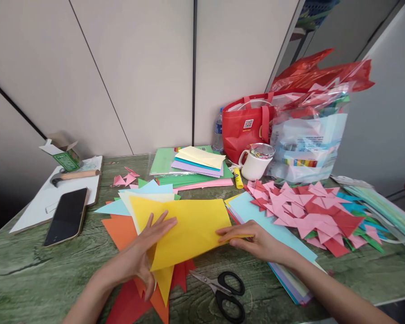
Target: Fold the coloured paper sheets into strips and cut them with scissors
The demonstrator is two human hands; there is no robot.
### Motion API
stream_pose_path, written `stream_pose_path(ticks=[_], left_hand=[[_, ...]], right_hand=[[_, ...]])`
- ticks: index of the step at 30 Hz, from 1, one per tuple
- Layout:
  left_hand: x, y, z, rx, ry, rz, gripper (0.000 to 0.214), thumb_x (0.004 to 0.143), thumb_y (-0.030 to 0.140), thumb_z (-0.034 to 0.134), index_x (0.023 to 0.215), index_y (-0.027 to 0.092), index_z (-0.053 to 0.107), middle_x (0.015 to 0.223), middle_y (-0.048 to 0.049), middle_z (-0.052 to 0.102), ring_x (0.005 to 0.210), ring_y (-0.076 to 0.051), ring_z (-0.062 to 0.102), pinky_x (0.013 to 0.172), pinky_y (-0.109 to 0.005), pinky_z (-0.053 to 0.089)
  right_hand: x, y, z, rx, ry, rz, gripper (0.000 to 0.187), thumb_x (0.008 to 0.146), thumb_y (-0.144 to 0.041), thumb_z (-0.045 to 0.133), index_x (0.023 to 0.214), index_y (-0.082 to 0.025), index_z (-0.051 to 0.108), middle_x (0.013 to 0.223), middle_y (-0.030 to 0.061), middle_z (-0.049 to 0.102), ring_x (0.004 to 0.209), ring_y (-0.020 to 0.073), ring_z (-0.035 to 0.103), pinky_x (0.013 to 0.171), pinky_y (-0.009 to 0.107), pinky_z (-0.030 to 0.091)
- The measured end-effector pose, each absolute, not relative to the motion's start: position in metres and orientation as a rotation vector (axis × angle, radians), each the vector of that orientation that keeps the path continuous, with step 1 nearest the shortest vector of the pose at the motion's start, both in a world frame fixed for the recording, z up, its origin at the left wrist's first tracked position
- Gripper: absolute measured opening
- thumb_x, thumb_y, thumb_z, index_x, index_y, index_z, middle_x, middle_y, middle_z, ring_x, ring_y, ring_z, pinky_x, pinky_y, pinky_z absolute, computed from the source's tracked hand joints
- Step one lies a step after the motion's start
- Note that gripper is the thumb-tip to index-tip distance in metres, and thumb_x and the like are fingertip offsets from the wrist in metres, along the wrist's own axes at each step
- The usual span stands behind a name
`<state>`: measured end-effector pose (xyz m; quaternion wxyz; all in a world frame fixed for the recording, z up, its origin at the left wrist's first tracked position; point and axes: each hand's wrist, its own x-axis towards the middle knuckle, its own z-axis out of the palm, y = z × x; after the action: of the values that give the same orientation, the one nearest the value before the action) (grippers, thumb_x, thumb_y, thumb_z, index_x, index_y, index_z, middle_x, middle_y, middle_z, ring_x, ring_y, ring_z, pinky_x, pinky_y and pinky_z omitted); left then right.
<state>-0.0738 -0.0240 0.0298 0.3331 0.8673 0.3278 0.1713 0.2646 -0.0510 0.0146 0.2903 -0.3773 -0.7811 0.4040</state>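
Note:
A sheet of yellow paper [192,227], partly folded, is lifted a little above the table in front of me. My right hand [253,240] pinches its right end between thumb and fingers. At its left side my left hand [143,254] has its fingers spread across the paper, the thumb apart and lower down. Beneath lie pointed paper pieces: orange paper [121,231], red paper [130,303] and light blue paper [113,208]. Scissors [219,288] with black handles lie just below the yellow sheet, blades partly apart.
Folded pink and red paper pieces [307,207] pile up on the right, beside stacked light blue sheets [273,229]. Behind are paper packs [168,162], a glue stick [238,178], a white mug [255,164] and a red bag [238,135]. Leftward lie a phone [67,216] and a hammer [76,176].

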Motion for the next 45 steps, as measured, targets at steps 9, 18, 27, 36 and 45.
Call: stream_pose_path(ticks=[9,18,27,36,45], left_hand=[[-0.067,-0.019,0.024,2.161,0.639,0.394,0.031,0.095,0.03,0.044,0.121,0.03,0.06,0.113,-0.0021,0.068,0.118,-0.022,0.054,0.11,-0.048,0.025],[-0.063,-0.021,0.021,1.995,1.125,0.47,0.05,0.088,0.047,0.044,0.05,0.018,0.028,0.052,0.0061,0.02,0.046,-0.007,0.021,0.043,-0.021,0.021],[-0.05,-0.02,0.008,1.951,1.538,0.85,0.054,0.09,0.045,0.045,0.138,0.024,0.03,0.114,-0.0122,0.054,0.069,-0.017,0.061,0.06,-0.032,0.051],[-0.016,-0.024,0.013,3.139,0.777,0.18,0.064,0.083,0.034,0.063,0.14,0.024,0.035,0.143,-0.0133,0.04,0.133,-0.032,0.032,0.106,-0.053,0.031],[-0.017,-0.017,0.003,2.979,0.764,0.071,0.065,0.087,0.019,0.059,0.143,0.027,0.028,0.149,-0.0124,0.028,0.137,-0.032,0.02,0.107,-0.057,0.027]], right_hand=[[0.265,-0.05,0.016,-0.897,-2.062,1.325,0.02,0.071,-0.036,0.074,0.08,-0.02,0.066,0.107,0.0089,0.07,0.119,0.0242,0.053,0.096,0.038,0.045],[0.258,-0.034,0.0,-1.25,-1.592,1.484,0.044,0.076,-0.052,0.063,0.103,-0.017,0.063,0.103,0.007,0.07,0.094,0.0249,0.065,0.079,0.035,0.054],[0.242,-0.014,-0.007,-1.717,-1.844,0.849,0.033,0.081,-0.041,0.057,0.098,-0.014,0.064,0.1,0.0129,0.071,0.091,0.03,0.066,0.074,0.039,0.051],[0.235,0.0,-0.002,-1.953,-2.121,0.602,0.027,0.084,-0.036,0.055,0.096,-0.012,0.06,0.092,0.0151,0.07,0.087,0.0278,0.065,0.066,0.03,0.045],[0.234,-0.007,-0.007,-1.935,-1.92,0.579,0.048,0.082,-0.031,0.058,0.123,-0.016,0.039,0.064,-0.0008,0.061,0.059,0.0225,0.063,0.053,0.026,0.041]])
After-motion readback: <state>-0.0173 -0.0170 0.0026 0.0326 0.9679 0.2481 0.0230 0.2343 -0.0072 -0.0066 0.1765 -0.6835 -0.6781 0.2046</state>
